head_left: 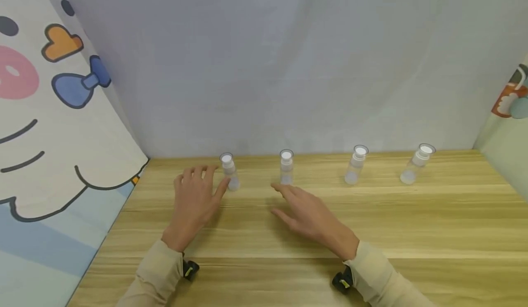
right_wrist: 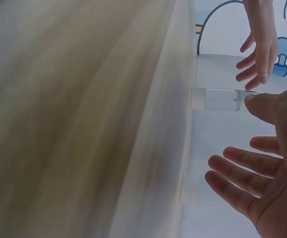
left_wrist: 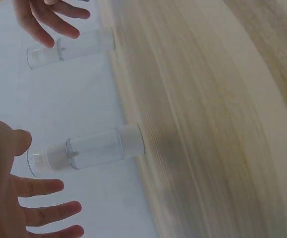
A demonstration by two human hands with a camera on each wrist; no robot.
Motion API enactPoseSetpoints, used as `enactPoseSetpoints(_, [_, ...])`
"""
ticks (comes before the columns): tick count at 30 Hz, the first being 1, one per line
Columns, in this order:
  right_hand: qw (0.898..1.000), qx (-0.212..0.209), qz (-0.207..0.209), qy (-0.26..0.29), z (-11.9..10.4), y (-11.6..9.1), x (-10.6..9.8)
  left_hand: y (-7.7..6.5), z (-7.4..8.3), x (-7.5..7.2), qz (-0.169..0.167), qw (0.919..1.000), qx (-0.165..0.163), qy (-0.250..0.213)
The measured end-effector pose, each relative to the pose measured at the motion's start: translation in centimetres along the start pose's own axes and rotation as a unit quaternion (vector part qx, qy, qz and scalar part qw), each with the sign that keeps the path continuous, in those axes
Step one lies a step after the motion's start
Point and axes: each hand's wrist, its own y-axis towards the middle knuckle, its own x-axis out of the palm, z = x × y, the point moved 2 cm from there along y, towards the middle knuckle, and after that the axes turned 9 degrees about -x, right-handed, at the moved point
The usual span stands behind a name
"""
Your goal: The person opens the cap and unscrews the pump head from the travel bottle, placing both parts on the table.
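Observation:
My left hand [head_left: 194,199] hovers above the table just left of the leftmost clear bottle [head_left: 231,174], fingers spread and holding nothing. This bottle stands upright, with a white neck and base and a clear cap, as the left wrist view also shows [left_wrist: 96,148]. Near a second bottle of the same kind [head_left: 286,168] is my right hand [head_left: 311,215], thumb and fingers apart, with nothing in its grasp. From the head view, I cannot tell whether either hand touches a bottle. In the right wrist view, the right fingers [right_wrist: 245,171] are loosely extended.
Two more such bottles stand to the right, one [head_left: 355,165] nearer the middle and another [head_left: 417,164] farther out. A wood-grain table [head_left: 255,279] lies under everything. Behind it hangs a plain grey cloth [head_left: 268,68], and a cartoon-printed panel [head_left: 103,137] borders the left side.

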Motion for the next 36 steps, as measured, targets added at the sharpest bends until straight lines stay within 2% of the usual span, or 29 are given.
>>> enactPoseSetpoints(8, [0.997, 0.040, 0.000, 0.067, 0.1, 1.2, 0.9, 0.5, -0.5, 0.3, -0.022, 0.9985, -0.012, -0.048])
enactPoseSetpoints(17, [0.993, 0.059, 0.005, 0.100, 0.1, 2.4, 1.4, 0.9, -0.7, 0.6, -0.032, 0.9985, -0.004, -0.044])
enactPoseSetpoints(25, [0.994, 0.049, 0.000, 0.095, 0.0, 4.0, 2.3, 1.3, -0.8, 0.8, -0.037, 0.9985, -0.007, -0.039])
enactPoseSetpoints(36, [0.995, 0.059, 0.019, 0.077, -0.1, 6.4, 3.2, 2.1, -1.2, 1.1, -0.020, 0.9990, 0.013, -0.037])
